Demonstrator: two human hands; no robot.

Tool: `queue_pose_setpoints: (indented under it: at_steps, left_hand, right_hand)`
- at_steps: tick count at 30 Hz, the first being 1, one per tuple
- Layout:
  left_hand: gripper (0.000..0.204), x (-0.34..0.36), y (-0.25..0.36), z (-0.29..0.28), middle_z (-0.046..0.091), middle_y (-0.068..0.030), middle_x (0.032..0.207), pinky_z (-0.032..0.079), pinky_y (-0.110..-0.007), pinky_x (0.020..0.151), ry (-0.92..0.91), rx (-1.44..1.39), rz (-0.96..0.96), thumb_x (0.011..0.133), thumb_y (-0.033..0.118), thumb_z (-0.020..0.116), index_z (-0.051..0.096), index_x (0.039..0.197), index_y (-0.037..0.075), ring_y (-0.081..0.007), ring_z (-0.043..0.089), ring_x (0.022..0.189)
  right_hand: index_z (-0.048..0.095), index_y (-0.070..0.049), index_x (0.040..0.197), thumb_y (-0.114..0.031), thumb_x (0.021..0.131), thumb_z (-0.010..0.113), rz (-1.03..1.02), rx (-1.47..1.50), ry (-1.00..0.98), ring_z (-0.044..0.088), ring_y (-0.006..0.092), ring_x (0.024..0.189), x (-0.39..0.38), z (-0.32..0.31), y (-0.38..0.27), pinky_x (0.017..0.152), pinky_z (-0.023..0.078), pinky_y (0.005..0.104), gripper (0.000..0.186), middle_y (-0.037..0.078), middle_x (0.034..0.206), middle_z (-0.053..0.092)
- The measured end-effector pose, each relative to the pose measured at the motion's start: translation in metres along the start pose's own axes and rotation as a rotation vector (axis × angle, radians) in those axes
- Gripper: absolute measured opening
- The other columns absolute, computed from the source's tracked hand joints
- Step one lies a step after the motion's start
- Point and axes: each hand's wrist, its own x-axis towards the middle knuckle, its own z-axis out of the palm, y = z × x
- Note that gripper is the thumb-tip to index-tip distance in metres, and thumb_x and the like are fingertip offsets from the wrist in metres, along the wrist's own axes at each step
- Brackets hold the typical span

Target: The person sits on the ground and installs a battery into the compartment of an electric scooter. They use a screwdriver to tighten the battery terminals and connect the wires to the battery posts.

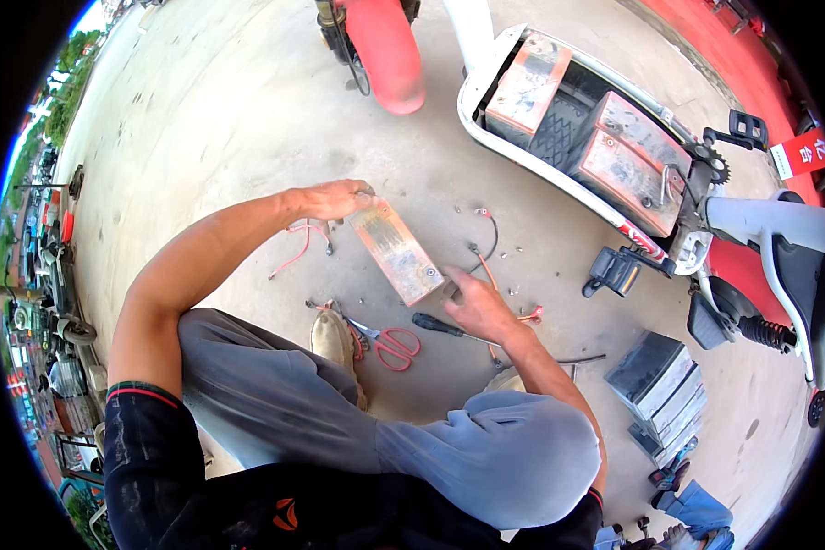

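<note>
Two hands grip one flat, dusty orange battery (pixel 397 251) above the concrete floor (pixel 229 119): the left hand (pixel 336 198) is closed over its far end, the right hand (pixel 475 304) clasps its near corner. Red-handled scissors (pixel 390 343) and a black-handled screwdriver (pixel 438 324) lie on the floor just below the battery, beside the person's shoe (pixel 335 341). Loose red wires (pixel 295 247) trail under the left hand. An opened scooter (pixel 614 156) with more batteries lies toward the upper right.
</note>
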Motion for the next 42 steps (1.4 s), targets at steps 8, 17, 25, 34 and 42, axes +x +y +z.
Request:
queue_pose_setpoints:
  at_steps: [8,17,25,34,42]
  left_hand:
    - [0.069,0.02,0.054,0.058,0.077,-0.0176,0.117,0.064,-0.048,0.076,0.242,-0.033,-0.382,0.088,0.063,0.062,0.077,0.121,0.004,-0.0347,0.077,0.101]
    - [0.063,0.045,0.152,0.085,0.077,-0.0233,0.111,0.059,-0.045,0.092,0.239,0.551,-0.011,0.083,0.059,0.067,0.08,0.105,0.001,-0.0374,0.075,0.104]
    - [0.086,0.049,0.135,0.078,0.066,-0.0244,0.137,0.056,-0.046,0.102,0.355,0.478,0.095,0.08,0.062,0.074,0.063,0.136,-0.001,-0.0405,0.067,0.123]
    - [0.117,0.007,0.09,0.146,0.047,-0.0301,0.15,0.051,-0.05,0.109,0.498,0.067,-0.022,0.074,0.055,0.087,0.028,0.152,-0.009,-0.0454,0.06,0.131]
    - [0.108,0.012,0.117,0.163,0.058,-0.0306,0.136,0.055,-0.052,0.1,0.555,0.125,-0.274,0.069,0.056,0.091,0.035,0.136,-0.007,-0.0462,0.067,0.118]
  right_hand:
    - [0.028,-0.001,0.163,-0.022,0.091,0.072,0.126,0.065,-0.03,0.069,0.0484,0.113,-0.008,0.029,-0.003,0.1,0.054,0.0501,0.088,0.032,0.118,0.071]
    - [0.015,-0.004,0.168,-0.028,0.092,0.074,0.204,0.322,-0.017,0.065,0.0461,0.126,-0.044,0.063,0.008,0.107,0.052,0.0475,0.1,0.036,0.137,0.063]
    - [0.029,-0.002,0.166,-0.028,0.094,0.075,0.111,0.472,-0.135,0.065,0.0358,0.129,-0.05,0.055,0.031,0.108,0.052,0.0412,0.089,0.03,0.146,0.059]
    - [0.07,-0.004,0.135,-0.024,0.093,0.071,0.056,0.303,-0.28,0.075,0.0278,0.103,-0.034,-0.036,0.009,0.096,0.057,0.0398,0.047,0.017,0.114,0.078]
    - [0.07,-0.006,0.136,-0.025,0.093,0.072,-0.074,0.498,-0.19,0.074,0.0289,0.108,-0.009,-0.094,-0.034,0.099,0.055,0.0377,0.047,0.019,0.116,0.077]
